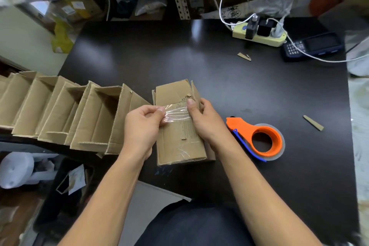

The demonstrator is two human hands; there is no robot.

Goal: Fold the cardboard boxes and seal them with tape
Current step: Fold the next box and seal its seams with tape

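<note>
Right now a folded cardboard box (179, 126) lies flat on the dark table (199, 66), close to the table's near edge, and everything else is easiest placed against it. Both hands work over its upper half. The left hand (142, 124) sits at the box's left edge, its thumb and fingers curled and pinching one end of a clear strip of tape (175, 114). The right hand (203, 118) is at the box's right edge, thumb pressed on the other end of the strip and fingers wrapped round the side of the box. The strip stretches across the box's face between the two hands, wrinkled and glossy; I cannot tell how much of it already sticks to the cardboard. A second patch of clear tape shines near the box's near end.

Just right of the box, apart from it, an orange tape dispenser (259, 138) with a blue blade lies on the table. Left of the box, a row of open, unfolded boxes (65, 110) leans one against another, the nearest touching or almost touching the left hand. Well beyond the box, at the table's far right, stand a pale power strip (259, 36) and a dark handheld scanner (313, 46). Two small cardboard scraps (313, 123) lie to the right.
</note>
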